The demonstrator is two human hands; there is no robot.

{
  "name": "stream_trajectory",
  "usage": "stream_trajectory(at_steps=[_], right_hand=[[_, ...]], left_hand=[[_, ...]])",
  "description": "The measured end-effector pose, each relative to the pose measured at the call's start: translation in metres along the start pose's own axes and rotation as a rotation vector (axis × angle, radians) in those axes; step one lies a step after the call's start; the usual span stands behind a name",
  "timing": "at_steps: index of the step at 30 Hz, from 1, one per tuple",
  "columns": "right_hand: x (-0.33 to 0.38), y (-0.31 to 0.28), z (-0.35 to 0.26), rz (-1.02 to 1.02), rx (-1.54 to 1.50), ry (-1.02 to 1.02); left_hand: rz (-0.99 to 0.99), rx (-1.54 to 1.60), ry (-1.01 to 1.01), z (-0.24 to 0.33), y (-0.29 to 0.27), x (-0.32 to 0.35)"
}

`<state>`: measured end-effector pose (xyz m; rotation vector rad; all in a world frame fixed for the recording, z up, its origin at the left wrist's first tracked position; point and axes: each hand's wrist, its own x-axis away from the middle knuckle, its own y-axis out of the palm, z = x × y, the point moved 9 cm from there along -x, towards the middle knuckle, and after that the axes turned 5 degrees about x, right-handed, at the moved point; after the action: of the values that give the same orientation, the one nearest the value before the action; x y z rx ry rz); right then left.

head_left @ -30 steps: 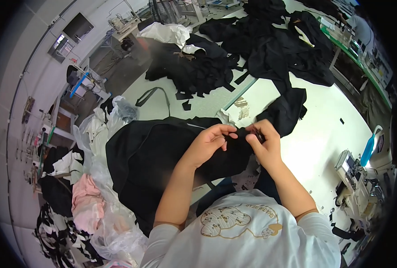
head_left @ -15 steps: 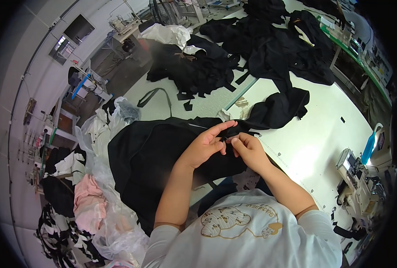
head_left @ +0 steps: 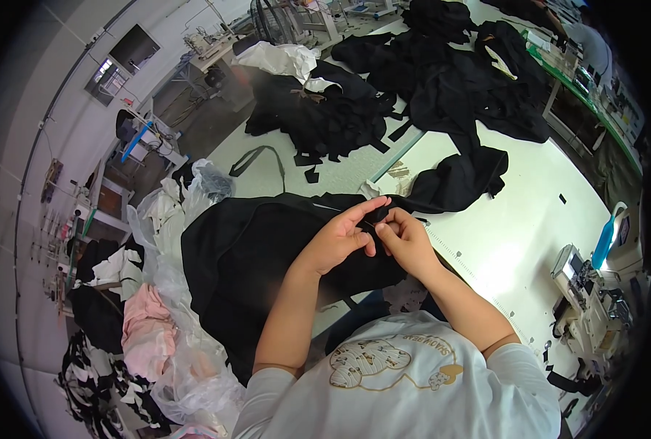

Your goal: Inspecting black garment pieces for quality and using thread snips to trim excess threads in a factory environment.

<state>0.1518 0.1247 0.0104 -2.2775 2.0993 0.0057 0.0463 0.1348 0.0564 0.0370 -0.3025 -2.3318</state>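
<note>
A large piece of black fabric (head_left: 259, 245) lies across the near edge of the table and drapes down in front of me. Over its right part, my left hand (head_left: 340, 238) has the index finger stretched out, while the thumb bends toward the other curled fingers. Close beside it, my right hand (head_left: 407, 240) pinches with thumb and index finger. Black cloth shows between the two hands. A thin, pale line seems to run between the fingertips, too fine to name. What either hand grips is hidden. A black strip of cloth (head_left: 450, 183) lies just beyond my right hand.
Heaped black cloth pieces (head_left: 325, 110) cover the table's far side, with white cloth (head_left: 278, 58) on top. Clear plastic bags (head_left: 193, 373) and pink cloth (head_left: 147, 329) sit at left. A sewing machine (head_left: 592, 293) stands at right. Beyond, a person (head_left: 589, 47) is near a green-edged table.
My right hand's fingertips have lifted slightly and drawn a little away from my left hand. My left hand and the black fabric stay nearly in place. The whole view has shifted slightly.
</note>
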Motion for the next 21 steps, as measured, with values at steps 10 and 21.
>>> stream_trajectory(at_steps=[10, 21], right_hand=[[0.025, -0.048, -0.084, 0.364, 0.443, -0.634], [0.011, -0.046, -0.094, -0.243, 0.385, -0.316]], left_hand=[[0.507, -0.601, 0.291, 0.049, 0.004, 0.036], [0.830, -0.842, 0.693, 0.105, 0.009, 0.092]])
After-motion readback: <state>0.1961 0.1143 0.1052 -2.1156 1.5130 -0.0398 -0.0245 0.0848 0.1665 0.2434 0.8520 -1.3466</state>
